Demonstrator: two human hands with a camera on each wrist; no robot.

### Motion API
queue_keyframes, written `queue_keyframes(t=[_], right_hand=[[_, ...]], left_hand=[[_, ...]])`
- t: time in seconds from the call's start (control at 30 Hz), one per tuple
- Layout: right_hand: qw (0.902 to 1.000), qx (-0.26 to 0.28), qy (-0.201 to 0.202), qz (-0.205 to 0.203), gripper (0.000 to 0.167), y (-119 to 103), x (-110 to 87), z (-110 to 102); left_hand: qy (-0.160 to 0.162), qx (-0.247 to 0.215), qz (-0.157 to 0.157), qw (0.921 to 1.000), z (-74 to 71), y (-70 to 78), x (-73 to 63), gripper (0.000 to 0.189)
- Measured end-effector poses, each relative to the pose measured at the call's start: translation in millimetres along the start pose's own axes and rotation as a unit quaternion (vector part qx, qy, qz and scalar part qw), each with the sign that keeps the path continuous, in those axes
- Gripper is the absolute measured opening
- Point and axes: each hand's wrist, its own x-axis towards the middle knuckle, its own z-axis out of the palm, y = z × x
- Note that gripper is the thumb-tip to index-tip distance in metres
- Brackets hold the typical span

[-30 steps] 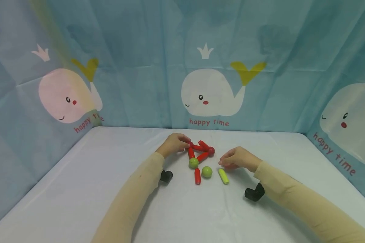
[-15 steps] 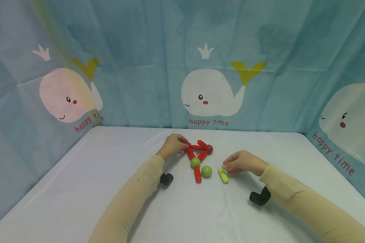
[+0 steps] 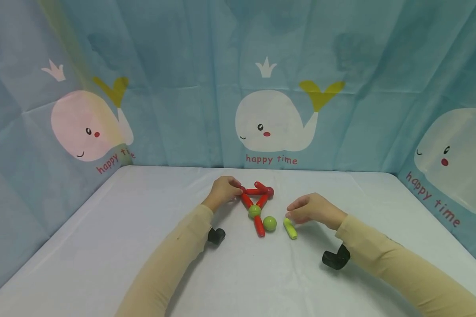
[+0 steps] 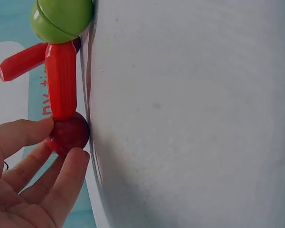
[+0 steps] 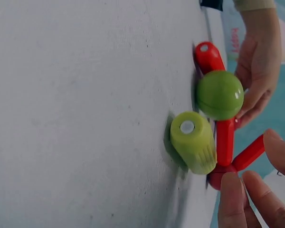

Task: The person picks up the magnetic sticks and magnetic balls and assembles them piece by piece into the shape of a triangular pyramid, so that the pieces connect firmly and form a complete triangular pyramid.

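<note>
Now, beyond and left of the loose green ball (image 3: 269, 223), the dark red ball (image 4: 70, 134) is pinched by the left hand (image 3: 222, 190); right of the loose green ball, near the yellow-green stick (image 3: 290, 229), the right hand (image 3: 315, 208) is held with thumb and fingers apart; the dark red ball is best gripped gently, so the red stick (image 4: 61, 80) touching it is not pulled crooked.

Left grip (image 3: 223, 192) pinches red ball (image 3: 243, 189) — joined red rods (image 3: 247, 201) just right of it, on white bench (image 3: 238, 277). Right grip (image 3: 312, 208) at far end of yellow-green rod (image 3: 291, 230) — lone green ball (image 3: 269, 223) left of that grip.
</note>
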Motion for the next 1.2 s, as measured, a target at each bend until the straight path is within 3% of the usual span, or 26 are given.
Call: queue_keyframes(t=[0.27,0.5,0.77,1.2], right_hand=[[0.9999,-0.005,0.009,-0.005,0.033,-13,9.3,8],[0.9998,-0.015,-0.010,-0.008,0.028,-23,26.0,22],[0.9986,-0.040,-0.032,-0.009,0.026,-32,31.7,38],[0.9963,-0.085,-0.009,-0.006,0.028,-36,36.8,54]], left_hand=[[0.008,-0.009,-0.011,0.9999,-4.2,-2.3,-4.3,0.026],[0.010,-0.016,-0.011,0.9998,-5.0,-6.3,-4.6,0.026],[0.013,-0.025,-0.024,0.9993,-7.1,-9.6,-5.5,0.026],[0.012,-0.041,-0.024,0.9988,-9.2,-10.3,-9.7,0.027]])
